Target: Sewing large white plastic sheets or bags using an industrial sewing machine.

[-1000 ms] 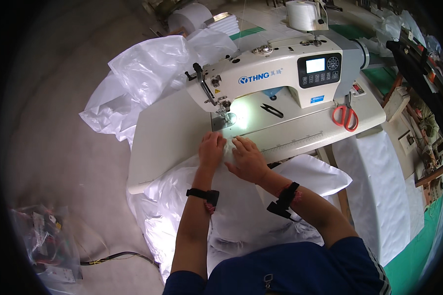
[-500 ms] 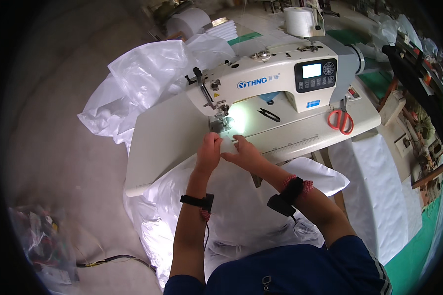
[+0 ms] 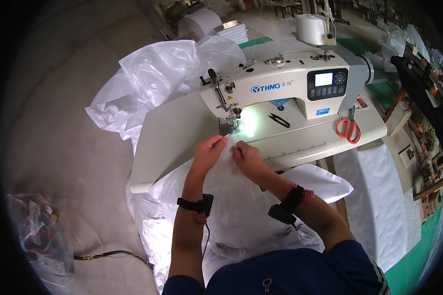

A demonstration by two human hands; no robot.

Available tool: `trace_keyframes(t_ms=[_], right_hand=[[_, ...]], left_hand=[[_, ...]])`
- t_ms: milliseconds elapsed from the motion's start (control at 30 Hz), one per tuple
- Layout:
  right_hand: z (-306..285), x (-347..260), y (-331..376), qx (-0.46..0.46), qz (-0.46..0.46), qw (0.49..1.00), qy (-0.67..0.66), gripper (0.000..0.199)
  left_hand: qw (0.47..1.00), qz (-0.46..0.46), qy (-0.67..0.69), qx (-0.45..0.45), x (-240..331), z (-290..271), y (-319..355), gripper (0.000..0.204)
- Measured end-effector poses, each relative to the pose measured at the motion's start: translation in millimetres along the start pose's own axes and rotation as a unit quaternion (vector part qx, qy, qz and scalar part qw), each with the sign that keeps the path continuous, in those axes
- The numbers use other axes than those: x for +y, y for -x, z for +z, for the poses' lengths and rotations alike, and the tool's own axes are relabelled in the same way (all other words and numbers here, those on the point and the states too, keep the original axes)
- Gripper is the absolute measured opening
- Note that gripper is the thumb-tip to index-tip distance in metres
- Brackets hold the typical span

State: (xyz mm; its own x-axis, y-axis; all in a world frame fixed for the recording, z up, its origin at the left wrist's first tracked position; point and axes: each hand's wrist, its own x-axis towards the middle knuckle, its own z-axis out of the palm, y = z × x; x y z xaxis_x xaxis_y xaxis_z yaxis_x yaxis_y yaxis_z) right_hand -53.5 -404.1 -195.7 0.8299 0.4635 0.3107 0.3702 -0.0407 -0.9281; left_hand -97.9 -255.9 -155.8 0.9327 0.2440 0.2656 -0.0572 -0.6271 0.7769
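A white sewing machine [image 3: 280, 86] with a lit screen stands on its pale table. White plastic sheeting [image 3: 221, 196] hangs over the table's front edge and spreads across my lap. My left hand [image 3: 209, 153] pinches the upper edge of the sheeting just in front of the presser foot [image 3: 237, 126]. Close beside it, my right hand [image 3: 248, 158] has its fingers closed on the same sheeting. A short stretch of the material shows between the two hands. The lamp lights the bed by the needle.
Black thread snips [image 3: 279, 120] lie on the machine bed. Red-handled scissors [image 3: 348, 130] rest at the table's right end. More white sheeting [image 3: 160, 69] is heaped behind the table, left. A thread cone [image 3: 311, 29] stands at the back. A bag of odds and ends [image 3: 39, 226] sits lower left.
Both hands have come slightly back from the needle toward me, lifting the sheeting's edge so that more shows between them. The whole view has shifted a little.
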Motion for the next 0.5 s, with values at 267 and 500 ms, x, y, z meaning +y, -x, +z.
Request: trace_keyframes(t_ms=[267, 500], right_hand=[[1, 16, -9, 0.048, -0.154, 0.964, 0.214, 0.024], [-2, 32, -17, 0.016, -0.251, 0.855, 0.454, 0.054]], left_hand=[[0.998, -0.047, 0.030, 0.017, -20, 17, -27, 0.023], [0.959, -0.147, 0.241, 0.001, -31, 29, -48, 0.026]])
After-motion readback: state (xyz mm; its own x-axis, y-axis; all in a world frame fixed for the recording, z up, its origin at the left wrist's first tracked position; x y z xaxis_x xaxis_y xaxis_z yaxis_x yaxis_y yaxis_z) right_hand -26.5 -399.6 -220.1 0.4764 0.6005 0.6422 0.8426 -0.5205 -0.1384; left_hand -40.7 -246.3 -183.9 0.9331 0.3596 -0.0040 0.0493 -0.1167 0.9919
